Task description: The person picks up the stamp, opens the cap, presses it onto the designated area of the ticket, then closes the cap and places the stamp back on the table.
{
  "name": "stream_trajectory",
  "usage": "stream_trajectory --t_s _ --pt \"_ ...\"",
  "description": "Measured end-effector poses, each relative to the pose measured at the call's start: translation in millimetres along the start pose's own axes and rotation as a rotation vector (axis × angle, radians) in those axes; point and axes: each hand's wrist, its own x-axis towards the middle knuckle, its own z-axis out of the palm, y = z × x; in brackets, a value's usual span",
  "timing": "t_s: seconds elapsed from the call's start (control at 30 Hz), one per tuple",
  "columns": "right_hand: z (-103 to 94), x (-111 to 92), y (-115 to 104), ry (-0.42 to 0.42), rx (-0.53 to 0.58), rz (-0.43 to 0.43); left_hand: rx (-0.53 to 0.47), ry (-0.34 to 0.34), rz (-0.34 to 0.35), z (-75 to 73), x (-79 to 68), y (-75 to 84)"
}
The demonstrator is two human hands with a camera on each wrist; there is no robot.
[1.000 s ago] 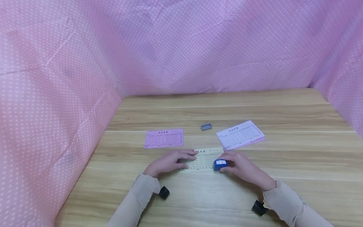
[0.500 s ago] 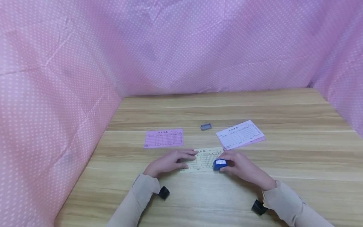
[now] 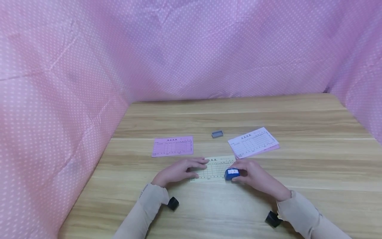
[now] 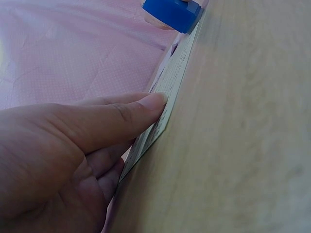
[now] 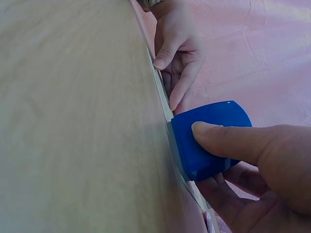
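Observation:
A pale yellow printed slip (image 3: 213,168) lies on the table. My left hand (image 3: 180,170) rests on its left end with thumb and fingers spread; in the left wrist view the thumb of the left hand (image 4: 73,141) touches the slip's near edge. At the slip's lower right corner my right hand (image 3: 253,174) grips a blue stamp (image 3: 231,174) with a white label on top. The right wrist view shows the thumb along one side of the stamp (image 5: 209,145), its base down against the paper. What lies under the base is hidden.
A pink printed slip (image 3: 172,146) lies at the left. Farther back is a small grey stamp cap (image 3: 217,134). To its right, a white slip (image 3: 253,142) overlaps another pink one. A pink dotted cloth (image 3: 209,49) hangs behind the wooden table (image 3: 191,215).

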Motion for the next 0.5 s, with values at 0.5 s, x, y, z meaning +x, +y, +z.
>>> stream_trajectory --t_s 0.5 --pt "0.2 -0.4 1.3 0.001 0.017 0.012 -0.029 0.002 -0.007 1.8 0.5 -1.3"
